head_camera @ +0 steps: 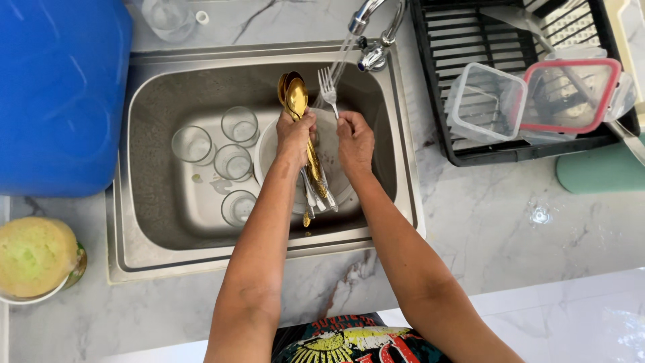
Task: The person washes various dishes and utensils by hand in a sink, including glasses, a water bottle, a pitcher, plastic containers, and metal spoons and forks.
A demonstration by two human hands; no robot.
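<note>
left hand point(295, 138) clenches a bundle of cutlery point(310, 168) over the sink point(154, 101), right hand point(355, 142) pinches a fork point(328, 91) under the tap point(366, 23) at twelve o'clock — wet handles might slip onto the glasses point(232, 161) at nine.

A brushed, matt stainless-steel sink point(154, 101) is set in glossy grey-veined marble worktop point(484, 222). Polished gold-coloured metal spoons point(294, 94) and a shiny silver steel fork point(328, 86) are seen, with 4 clear glass tumblers point(239, 125), a matt black plastic drying rack point(437, 74) and a rough yellow-green sponge point(33, 255).
</note>
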